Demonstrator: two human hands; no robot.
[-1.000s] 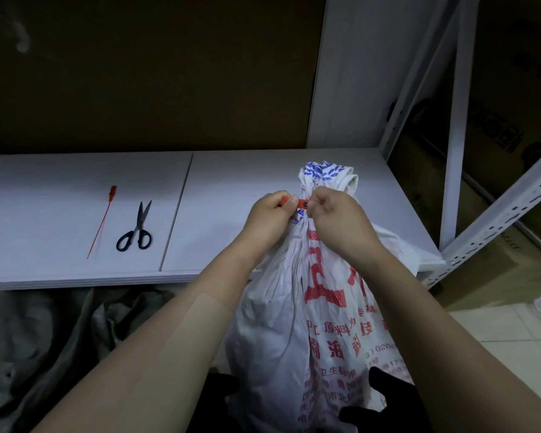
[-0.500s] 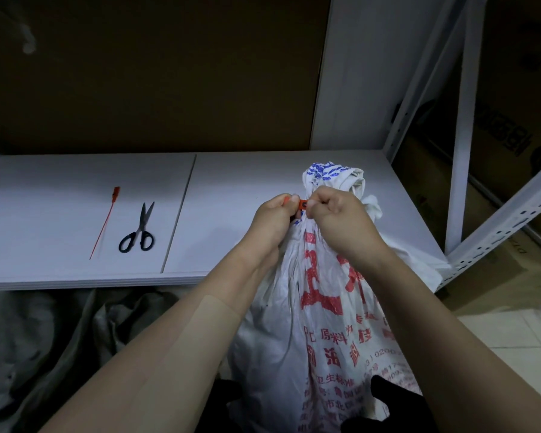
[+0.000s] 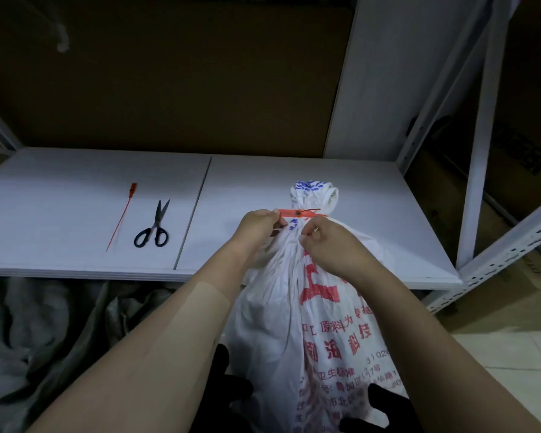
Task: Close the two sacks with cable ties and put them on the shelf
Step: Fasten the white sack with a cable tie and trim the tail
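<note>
A white sack (image 3: 294, 323) with red print stands in front of the white shelf (image 3: 372, 195), its bunched neck rising above the shelf's front edge. A red cable tie (image 3: 298, 212) circles that neck. My left hand (image 3: 258, 228) pinches the tie's flat end, left of the neck. My right hand (image 3: 331, 248) sits just below the tie on the right, fingers curled into the sack's cloth. A second red cable tie (image 3: 122, 218) lies loose on the left half of the shelf.
Black scissors (image 3: 153, 228) lie on the shelf beside the loose tie. Crumpled grey sacking (image 3: 44, 332) fills the space under the shelf at left. White shelf posts (image 3: 478, 151) and a slanted brace stand at right. Dark shapes (image 3: 231, 385) flank the sack's base.
My hands have drawn apart at the sack's neck. The left one moved left with the tie's end, so the red tie now shows between them. The right one dropped slightly lower.
</note>
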